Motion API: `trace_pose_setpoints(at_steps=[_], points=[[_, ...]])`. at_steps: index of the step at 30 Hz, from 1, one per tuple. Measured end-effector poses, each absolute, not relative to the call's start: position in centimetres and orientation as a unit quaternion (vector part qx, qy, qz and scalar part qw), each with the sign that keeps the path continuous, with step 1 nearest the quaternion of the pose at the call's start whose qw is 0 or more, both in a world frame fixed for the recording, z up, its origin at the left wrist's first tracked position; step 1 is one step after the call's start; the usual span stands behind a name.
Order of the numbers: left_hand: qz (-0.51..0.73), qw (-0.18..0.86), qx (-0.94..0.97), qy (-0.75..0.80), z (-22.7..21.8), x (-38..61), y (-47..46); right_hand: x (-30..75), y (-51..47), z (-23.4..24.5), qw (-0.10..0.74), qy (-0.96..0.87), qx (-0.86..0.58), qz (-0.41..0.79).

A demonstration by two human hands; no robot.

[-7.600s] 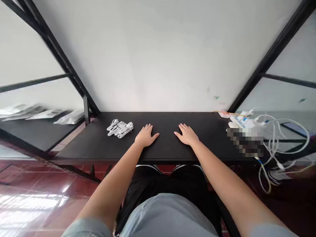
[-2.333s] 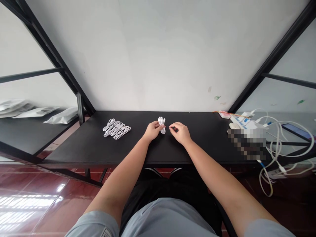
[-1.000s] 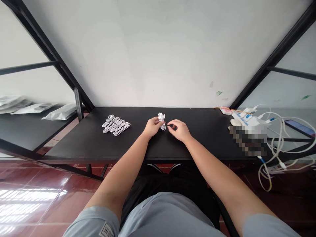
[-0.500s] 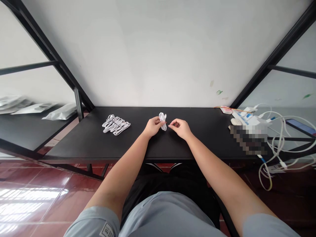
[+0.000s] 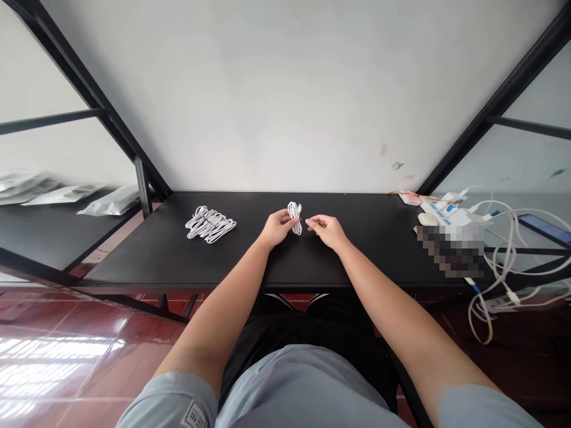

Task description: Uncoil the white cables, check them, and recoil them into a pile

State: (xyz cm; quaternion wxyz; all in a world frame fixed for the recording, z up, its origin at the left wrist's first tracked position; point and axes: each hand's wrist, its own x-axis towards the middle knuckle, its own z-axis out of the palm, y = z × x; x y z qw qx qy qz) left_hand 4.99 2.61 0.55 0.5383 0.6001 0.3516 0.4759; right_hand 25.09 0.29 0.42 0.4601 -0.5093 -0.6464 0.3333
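My left hand (image 5: pixel 276 228) pinches a coiled white cable (image 5: pixel 294 210) between thumb and fingers, with the coil standing on end above the black tabletop. A small white plug end shows at the coil's upper right. Just to the right, my right hand (image 5: pixel 329 230) has thumb and forefinger pressed together, apart from the coil. Whatever may lie in that pinch is too small to make out. Several more coiled white cables (image 5: pixel 209 224) lie side by side on the table, left of my hands.
A power strip (image 5: pixel 439 208) with chargers, tangled white cords (image 5: pixel 506 261) and a white mouse-like object (image 5: pixel 427 219) crowd the table's right end. A pixelated patch covers something beside them. Pale plastic packets (image 5: pixel 113 201) lie on the left shelf. A white wall (image 5: pixel 285 107) stands behind.
Almost nothing differs. My right hand's fingertips have shifted very slightly away from the coil, while my left hand keeps its hold on the cable.
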Motion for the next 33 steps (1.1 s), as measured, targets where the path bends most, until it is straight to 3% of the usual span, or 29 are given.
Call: trace_pose_setpoints(at_steps=[3,11,24,33], points=[[0.476,0.539,0.600,0.352,0.5,5.0,2.6,25.2,0.2,0.6,0.439,-0.654,-0.516,0.335],[0.473,0.547,0.611,0.323,-0.5,5.2,3.3,25.1,0.4,0.4,0.481,-0.645,-0.489,0.337],[0.454,0.559,0.602,0.346,1.1,5.3,2.1,24.5,-1.2,1.6,0.410,-0.780,-0.472,-0.020],[0.471,0.546,0.606,0.337,0.5,5.5,2.5,24.8,-0.5,0.8,0.436,-0.746,-0.481,0.146]])
